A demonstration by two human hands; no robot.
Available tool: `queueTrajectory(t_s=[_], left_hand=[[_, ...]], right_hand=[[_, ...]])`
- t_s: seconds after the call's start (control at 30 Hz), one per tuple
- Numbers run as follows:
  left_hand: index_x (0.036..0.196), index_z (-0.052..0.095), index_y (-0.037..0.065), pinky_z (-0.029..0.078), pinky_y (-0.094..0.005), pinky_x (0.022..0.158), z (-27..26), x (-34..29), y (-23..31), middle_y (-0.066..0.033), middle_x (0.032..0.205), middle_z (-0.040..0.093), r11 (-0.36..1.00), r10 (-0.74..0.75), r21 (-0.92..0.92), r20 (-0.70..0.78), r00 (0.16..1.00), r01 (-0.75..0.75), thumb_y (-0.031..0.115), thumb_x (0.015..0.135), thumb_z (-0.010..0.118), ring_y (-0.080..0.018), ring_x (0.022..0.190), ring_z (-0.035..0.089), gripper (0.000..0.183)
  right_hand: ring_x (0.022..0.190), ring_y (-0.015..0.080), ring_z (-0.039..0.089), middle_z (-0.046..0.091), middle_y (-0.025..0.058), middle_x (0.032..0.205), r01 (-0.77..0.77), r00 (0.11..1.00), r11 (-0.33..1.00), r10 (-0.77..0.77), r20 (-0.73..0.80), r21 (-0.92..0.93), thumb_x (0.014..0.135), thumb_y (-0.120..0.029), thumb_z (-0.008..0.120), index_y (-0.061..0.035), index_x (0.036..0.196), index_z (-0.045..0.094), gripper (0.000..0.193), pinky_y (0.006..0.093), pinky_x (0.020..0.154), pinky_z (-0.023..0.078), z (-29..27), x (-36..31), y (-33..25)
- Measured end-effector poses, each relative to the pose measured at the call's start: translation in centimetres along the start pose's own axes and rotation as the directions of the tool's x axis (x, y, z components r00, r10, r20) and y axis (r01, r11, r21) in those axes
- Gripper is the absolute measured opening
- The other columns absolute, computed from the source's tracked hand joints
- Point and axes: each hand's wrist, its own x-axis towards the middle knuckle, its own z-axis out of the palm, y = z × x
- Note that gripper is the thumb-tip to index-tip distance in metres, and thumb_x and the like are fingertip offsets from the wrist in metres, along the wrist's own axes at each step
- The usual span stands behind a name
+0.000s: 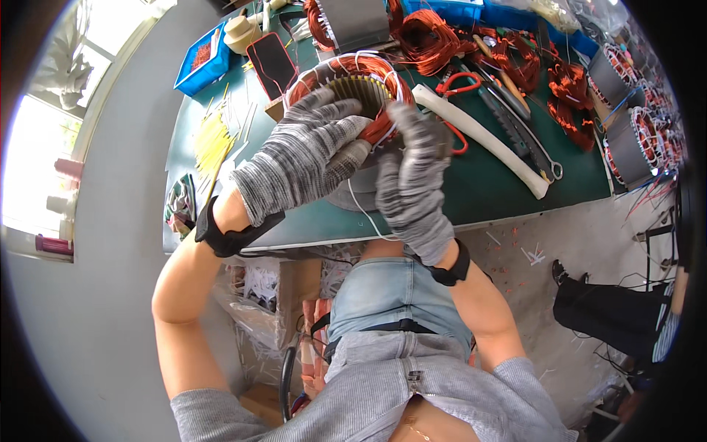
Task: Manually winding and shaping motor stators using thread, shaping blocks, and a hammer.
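A motor stator [359,88] with a ring of reddish copper windings laced with white cord stands on the green table. My left hand [298,151], in a grey striped knit glove, grips its near left rim, fingers over the windings and the bore. At the near right rim, my right hand [418,177], gloved alike, has its fingers bent together beside the copper; glove and blur hide what lies between the fingertips. A thin white cord [361,205] hangs below the stator, between my hands, toward the table edge.
Right of the stator lie red-handled scissors [458,82], a white padded roll [482,140] and several hand tools. Copper coils [431,40] and more stators [637,140] sit beyond. At left are a phone [271,62], yellow strips [213,138] and a blue bin [202,59]. Another person's leg [607,309] shows at right.
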Motion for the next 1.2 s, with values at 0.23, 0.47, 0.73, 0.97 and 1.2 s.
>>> queueTrajectory(t_s=[0.23,0.47,0.73,0.97,1.2], left_hand=[[0.139,0.029,0.005,0.005,-0.0512,0.109,-0.2,-0.2,2.8,-0.0127,0.138,0.038,0.938,-0.196,0.215,-0.314,0.929,0.271,0.045,0.071,0.066,-0.0328,0.135,0.022,0.088],[0.118,0.05,0.005,0.019,-0.0497,0.107,3.0,-0.8,2.4,-0.0145,0.118,0.051,0.987,-0.138,0.005,-0.478,0.868,0.16,0.022,0.071,0.066,-0.0324,0.118,0.043,0.052],[0.094,0.059,0.002,0.027,-0.0475,0.106,2.8,-0.7,2.9,-0.0109,0.085,0.061,0.981,-0.165,-0.163,-0.416,0.894,0.105,0.007,0.077,0.063,-0.0279,0.085,0.059,0.019],[0.093,0.059,0.002,0.031,-0.0472,0.103,2.9,-0.5,2.9,-0.0108,0.083,0.06,0.984,-0.143,-0.155,-0.425,0.894,0.085,0.008,0.077,0.062,-0.0292,0.083,0.059,0.017],[0.091,0.059,0.005,0.031,-0.0458,0.1,3.2,-0.2,2.8,-0.0093,0.079,0.058,0.988,-0.098,-0.15,-0.518,0.85,0.022,0.016,0.073,0.062,-0.0297,0.082,0.056,0.021]], right_hand=[[0.111,0.0163,0.052,0.053,0.0097,0.122,-0.009,0.943,0.886,-0.147,0.299,0.464,0.096,-0.012,0.039,-0.0002,0.124,0.048,0.032,0.0275,0.098,0.041,-2.6,8.4,0.9],[0.085,0.0305,0.06,0.06,0.0177,0.101,-0.264,0.945,0.836,0.124,0.303,0.481,0.086,-0.001,0.046,0.0004,0.106,0.053,0.022,0.0371,0.08,0.049,-4.4,5.4,3.1],[0.095,0.0135,0.052,0.054,0.0095,0.115,-0.534,0.845,0.537,0.305,0.44,0.653,0.093,-0.02,0.045,-0.0021,0.125,0.045,0.037,0.0301,0.083,0.044,-4.6,0.7,2.0],[0.097,0.0218,0.056,0.052,0.0063,0.123,-0.212,0.835,0.083,0.533,0.136,0.974,0.084,-0.016,0.058,-0.0083,0.118,0.052,0.035,0.0375,0.084,0.046,-13.0,3.4,0.4],[0.072,0.0181,0.058,0.065,0.0081,0.092,-0.167,0.692,0.958,0.282,0.665,-0.232,0.085,-0.01,0.055,-0.0031,0.103,0.06,0.02,0.0339,0.069,0.048,-16.6,-15.2,6.9]])
